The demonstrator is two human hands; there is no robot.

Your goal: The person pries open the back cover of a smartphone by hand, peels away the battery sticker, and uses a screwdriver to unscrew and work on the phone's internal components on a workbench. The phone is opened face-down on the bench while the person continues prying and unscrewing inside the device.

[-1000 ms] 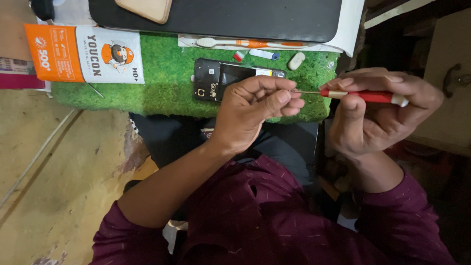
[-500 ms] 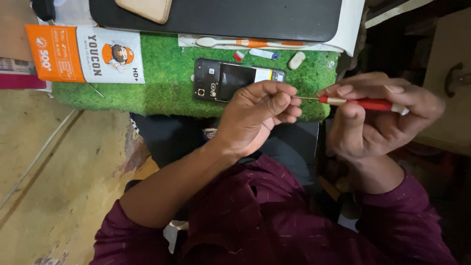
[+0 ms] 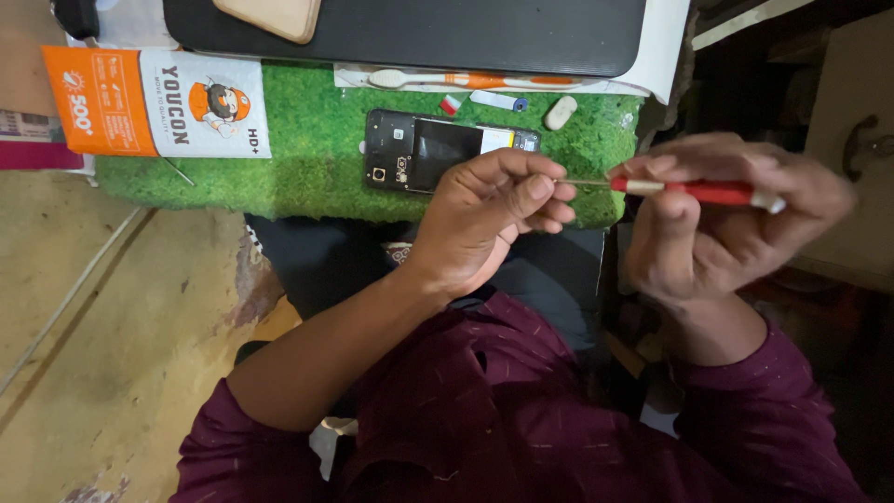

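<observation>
My right hand (image 3: 717,247) is closed around a small screwdriver (image 3: 708,192) with a red handle and holds it level over my lap. My left hand (image 3: 480,219) pinches the thin metal tip of the screwdriver between thumb and fingertips. Whether a small part is in the pinch cannot be told. Just behind my left hand, a black phone (image 3: 433,149) with its back cover off lies flat on a green grass-like mat (image 3: 279,182). Neither hand touches the phone.
An orange and white flat box (image 3: 154,102) lies on the mat's left end. A toothbrush (image 3: 447,80), a small white piece (image 3: 561,112) and small red and blue bits (image 3: 498,100) lie along its far edge. A black slab (image 3: 419,33) lies beyond.
My right hand has shifted slightly on the screwdriver handle and is blurred with motion. My left hand stays pinched at the tip. The phone has not moved.
</observation>
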